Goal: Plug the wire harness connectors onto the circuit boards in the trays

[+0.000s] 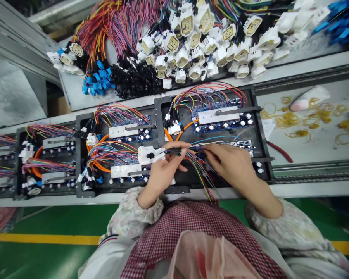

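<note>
My left hand [164, 164] is closed round a wire harness near its white connector [149, 155]. Dark-sleeved wire ends run across its fingers. To the right, my right hand [232, 161] pinches thin wires of the same bundle, its fingertips close to my left fingers. Loose coloured wires [205, 176] hang down between the hands over the front edge of the black tray [261, 133]. Under my right hand lies a blue circuit board [248, 145], partly covered. Behind it in the tray, a second circuit board [218, 116] has a wire harness arching over it.
More black trays [79, 155] with wired boards line the rail to the left. White connectors [182, 58], blue connectors [97, 79] and black ones [133, 77] are heaped on the shelf behind. Yellow rubber bands [302, 118] and a red-handled tool [280, 151] lie at right.
</note>
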`<state>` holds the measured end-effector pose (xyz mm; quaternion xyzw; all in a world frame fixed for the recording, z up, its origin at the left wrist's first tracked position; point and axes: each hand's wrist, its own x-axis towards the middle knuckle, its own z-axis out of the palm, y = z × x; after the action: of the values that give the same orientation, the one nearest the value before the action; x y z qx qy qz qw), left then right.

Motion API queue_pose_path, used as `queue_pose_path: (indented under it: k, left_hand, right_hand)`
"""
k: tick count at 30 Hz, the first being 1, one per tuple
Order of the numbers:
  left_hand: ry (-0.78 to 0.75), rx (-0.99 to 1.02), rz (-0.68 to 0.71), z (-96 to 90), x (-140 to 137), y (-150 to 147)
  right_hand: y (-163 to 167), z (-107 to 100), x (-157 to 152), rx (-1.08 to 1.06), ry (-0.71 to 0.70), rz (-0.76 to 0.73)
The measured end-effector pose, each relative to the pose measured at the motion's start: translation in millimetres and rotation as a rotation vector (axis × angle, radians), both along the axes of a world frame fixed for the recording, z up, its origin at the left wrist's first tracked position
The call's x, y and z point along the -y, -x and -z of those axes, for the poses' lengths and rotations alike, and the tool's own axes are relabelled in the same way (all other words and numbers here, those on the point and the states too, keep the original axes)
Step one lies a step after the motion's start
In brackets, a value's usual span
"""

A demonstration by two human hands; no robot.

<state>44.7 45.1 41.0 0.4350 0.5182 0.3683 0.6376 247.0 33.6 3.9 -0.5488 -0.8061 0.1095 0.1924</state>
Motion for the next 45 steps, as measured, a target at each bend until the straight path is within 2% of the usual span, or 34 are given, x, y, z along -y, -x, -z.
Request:
queue_pose_path:
  k: [13, 35, 38, 41, 45]
  left_hand:
    - [-0.061, -0.024, 0.030, 0.2, -1.0, 2.6]
    - [-0.078, -0.063, 0.038, -1.4, -1.6, 0.6]
    - [-0.088, -0.050, 0.031, -0.9, -1.4, 1.3]
    - [-0.083, -0.040, 0.022, 0.5, -1.2, 1.4]
    - [-0.063, -0.056, -0.019, 3.5, -0.8, -0.5]
  right_hand:
    - [2.4, 4.4, -3.1, 0.015, -0.054, -0.042]
    - [-1.4, 8.7, -7.3, -0.013, 0.026, -0.106]
    - [-1.0, 1.3, -5.9, 0.012, 0.014, -0.107]
    - [-6.0, -17.5, 4.7, -0.018, -0.003, -0.007]
    - [-19.7, -35.5, 22.9, 0.042, 0.093, 0.000]
